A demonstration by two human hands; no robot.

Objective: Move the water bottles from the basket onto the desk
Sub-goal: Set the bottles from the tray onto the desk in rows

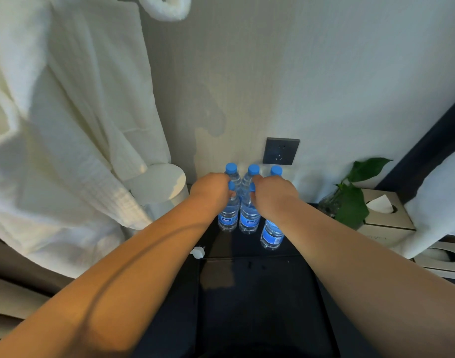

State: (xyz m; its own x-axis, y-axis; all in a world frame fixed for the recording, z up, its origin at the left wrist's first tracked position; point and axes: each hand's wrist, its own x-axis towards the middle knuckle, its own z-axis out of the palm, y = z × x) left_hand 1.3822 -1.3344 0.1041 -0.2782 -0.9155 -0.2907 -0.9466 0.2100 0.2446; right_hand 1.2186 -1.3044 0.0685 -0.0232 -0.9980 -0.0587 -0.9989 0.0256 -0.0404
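Note:
Several clear water bottles with blue caps and blue labels stand close together on the dark desk (pixel 247 251), against the wall. My left hand (pixel 212 188) is closed around the neck of the front left bottle (pixel 228 218). My right hand (pixel 272 193) is closed around the neck of the front middle bottle (pixel 249 219). Another bottle (pixel 271 235) stands under my right wrist, its top hidden. Behind my hands, three more caps (pixel 253 169) show in a row. No basket is in view.
A white bathrobe (pixel 66 125) hangs at the left over a white cylinder (pixel 164 184). A dark wall socket (pixel 280 151) sits just above the bottles. A green plant (pixel 350 202) and tissue boxes (pixel 386 215) stand to the right. A small white plug (pixel 198 251) lies at the desk's left edge.

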